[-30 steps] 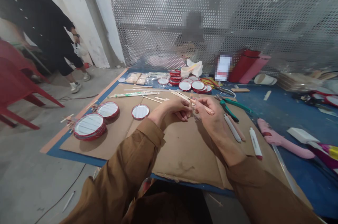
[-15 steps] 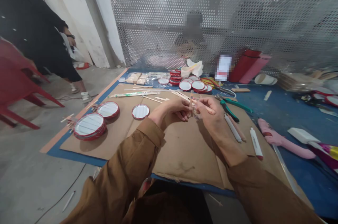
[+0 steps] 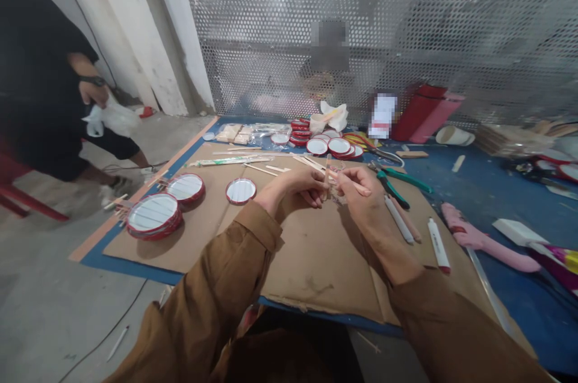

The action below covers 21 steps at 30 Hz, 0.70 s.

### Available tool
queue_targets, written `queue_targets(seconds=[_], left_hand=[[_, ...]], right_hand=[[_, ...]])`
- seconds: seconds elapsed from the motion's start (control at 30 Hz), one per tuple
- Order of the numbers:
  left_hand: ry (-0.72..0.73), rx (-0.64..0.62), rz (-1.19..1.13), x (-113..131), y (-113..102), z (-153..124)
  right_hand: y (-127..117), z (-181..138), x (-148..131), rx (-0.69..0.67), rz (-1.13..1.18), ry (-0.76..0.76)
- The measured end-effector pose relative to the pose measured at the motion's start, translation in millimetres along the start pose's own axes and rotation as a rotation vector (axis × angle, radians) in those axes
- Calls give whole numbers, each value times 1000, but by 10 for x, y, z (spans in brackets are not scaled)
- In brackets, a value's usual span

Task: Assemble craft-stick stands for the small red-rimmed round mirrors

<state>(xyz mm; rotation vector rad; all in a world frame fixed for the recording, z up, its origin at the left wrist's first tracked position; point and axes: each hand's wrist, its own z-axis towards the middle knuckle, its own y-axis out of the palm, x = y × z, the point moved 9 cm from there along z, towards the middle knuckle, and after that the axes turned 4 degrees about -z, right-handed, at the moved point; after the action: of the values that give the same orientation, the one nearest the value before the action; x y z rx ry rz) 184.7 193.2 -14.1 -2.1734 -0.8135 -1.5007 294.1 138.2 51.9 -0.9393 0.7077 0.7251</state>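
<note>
Over the cardboard sheet (image 3: 316,256), my left hand (image 3: 307,185) pinches a short flat wooden stick (image 3: 327,167) that stands nearly upright. Close beside it, my right hand (image 3: 356,187) is closed on another slim wooden stick, which slants across its fingers and meets the upright one. Some thin, clear or stringy material hangs between the fingertips, too small to make out. Left of my hands lies a single white jar lid (image 3: 241,191) with a red rim. Farther left, two red-rimmed lids (image 3: 153,214) carry strings and small sticks at one end.
Green-handled pliers (image 3: 392,187), grey and brown pens, and a white marker (image 3: 438,244) lie to the right, with a pink glue gun (image 3: 483,238) beyond. Lids (image 3: 338,146), loose sticks and a phone (image 3: 383,116) are at the back. A person (image 3: 49,70) holds a plastic bag at left.
The person at the left has shifted leftward and nearer, the bag now showing more fully. My hands and the sticks in them have barely moved.
</note>
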Motion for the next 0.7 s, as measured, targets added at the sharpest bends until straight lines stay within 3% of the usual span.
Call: queue_targets(seconds=[0.57,0.7], left_hand=[[0,0,-6,7,10,-8],[2,3,-4,4,2,-5]], right_hand=[[16,-6,-71,-39,-9,-29],[-22,5,-51,11,-10,-15]])
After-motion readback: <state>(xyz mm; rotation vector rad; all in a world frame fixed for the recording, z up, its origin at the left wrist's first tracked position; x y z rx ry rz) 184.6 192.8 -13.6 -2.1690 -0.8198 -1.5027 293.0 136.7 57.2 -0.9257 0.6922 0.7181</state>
